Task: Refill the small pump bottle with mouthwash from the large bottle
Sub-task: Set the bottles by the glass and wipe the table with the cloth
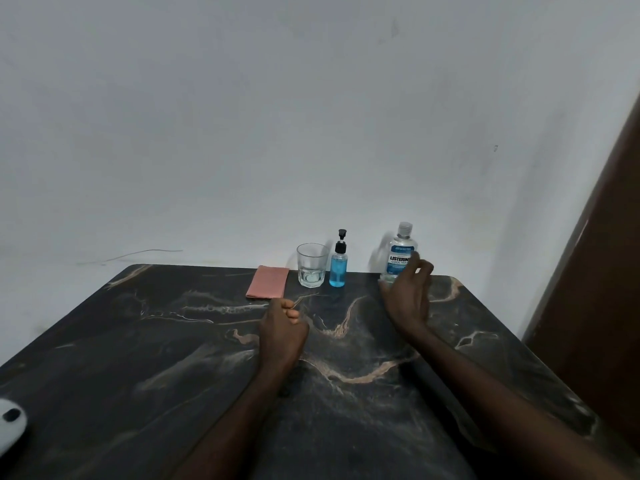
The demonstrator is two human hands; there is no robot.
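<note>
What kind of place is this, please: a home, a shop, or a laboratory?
Probably a room in a home, though that is a guess. A dark marbled table stands against a plain white wall, and on it are household things: a mouthwash bottle, a drinking glass and a folded pink cloth.

Two bottles stand on the dark marbled table (173, 341): one small blue-filled pump bottle with a black pump head (338, 263) and one large clear mouthwash bottle with a blue-and-white label and clear cap (398, 252). There is one clear faceted drinking glass (312, 265), one folded pink cloth (268, 282) and one white rounded object with a dark spot (10, 424) at the table's near left edge. Two bare hands are in view, one left hand (282, 327) and one right hand (410, 296).
</note>
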